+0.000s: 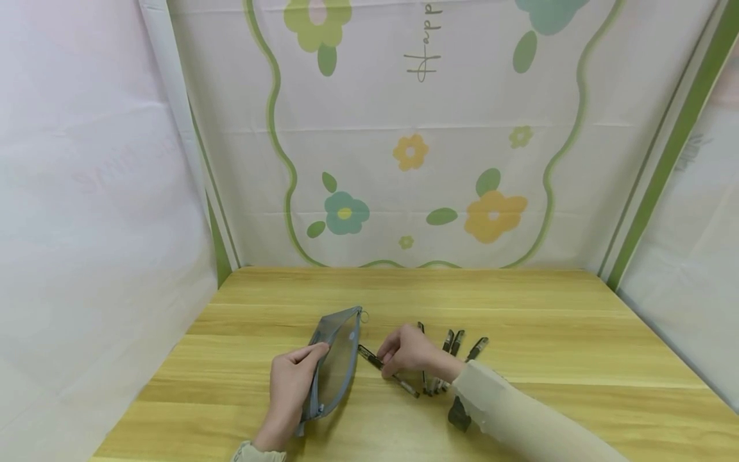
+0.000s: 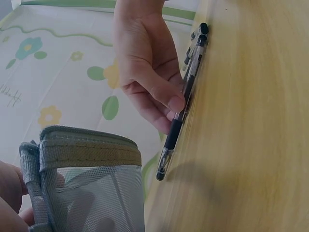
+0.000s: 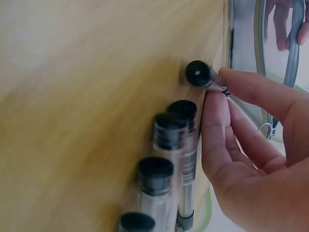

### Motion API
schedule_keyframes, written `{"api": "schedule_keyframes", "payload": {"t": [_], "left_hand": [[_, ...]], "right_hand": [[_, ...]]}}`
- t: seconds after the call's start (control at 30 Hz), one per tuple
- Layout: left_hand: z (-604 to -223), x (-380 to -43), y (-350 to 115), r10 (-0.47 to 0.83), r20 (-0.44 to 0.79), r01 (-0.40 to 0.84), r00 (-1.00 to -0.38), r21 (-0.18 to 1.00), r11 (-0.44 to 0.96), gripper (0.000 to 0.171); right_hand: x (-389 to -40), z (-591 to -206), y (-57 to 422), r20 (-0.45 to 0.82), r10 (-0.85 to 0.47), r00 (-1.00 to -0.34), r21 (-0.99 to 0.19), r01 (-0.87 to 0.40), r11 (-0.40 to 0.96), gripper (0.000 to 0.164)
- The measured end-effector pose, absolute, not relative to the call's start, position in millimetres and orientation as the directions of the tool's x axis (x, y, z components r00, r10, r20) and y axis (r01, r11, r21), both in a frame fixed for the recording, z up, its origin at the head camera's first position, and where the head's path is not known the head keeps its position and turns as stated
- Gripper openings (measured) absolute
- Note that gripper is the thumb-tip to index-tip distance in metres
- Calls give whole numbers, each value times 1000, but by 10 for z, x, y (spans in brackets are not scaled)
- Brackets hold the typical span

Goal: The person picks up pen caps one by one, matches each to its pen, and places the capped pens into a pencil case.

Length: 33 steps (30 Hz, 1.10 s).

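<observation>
My left hand (image 1: 293, 378) grips the side of a grey mesh zip pouch (image 1: 336, 323), thumb on top. The pouch stands on its edge with its zipped mouth spread toward the right. In the left wrist view its woven grey trim and see-through mesh (image 2: 104, 198) fill the lower left. Just right of the mouth, my right hand (image 1: 408, 350) pinches a clear-barrelled pen with black ends (image 2: 175, 133) between thumb and fingers. The pen slants close over the table, one end near the pouch rim. In the right wrist view its black end (image 3: 198, 73) shows beside the fingertips.
Several similar black-ended pens (image 1: 477, 347) lie fanned on the wooden table (image 1: 554, 359), partly behind my right wrist. A small dark object (image 1: 458, 414) shows below the right sleeve. Flower-printed white cloth (image 1: 404, 192) walls the back, with white cloth at both sides.
</observation>
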<state>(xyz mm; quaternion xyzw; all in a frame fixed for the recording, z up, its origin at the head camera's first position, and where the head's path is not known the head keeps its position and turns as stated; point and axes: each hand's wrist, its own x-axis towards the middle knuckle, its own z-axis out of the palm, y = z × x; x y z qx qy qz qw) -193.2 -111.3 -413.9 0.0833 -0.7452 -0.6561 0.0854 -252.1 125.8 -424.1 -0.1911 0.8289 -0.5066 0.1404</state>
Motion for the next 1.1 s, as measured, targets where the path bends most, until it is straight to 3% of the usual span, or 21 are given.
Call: {"api": "schedule_keyframes", "payload": {"t": [0.83,1.1], "left_hand": [[-4125,-1931,-1088,-261,25,-11,-965,990,138,22],[-4124,-1933,-1101,-268,25,-15,-963,989,145,23]], "right_hand": [[-2420,-4164,1476,-123,-364,-923,-955,11,296,21],[-2314,-4121,1553,-117,-336,-935,-990,82,116,28]]}}
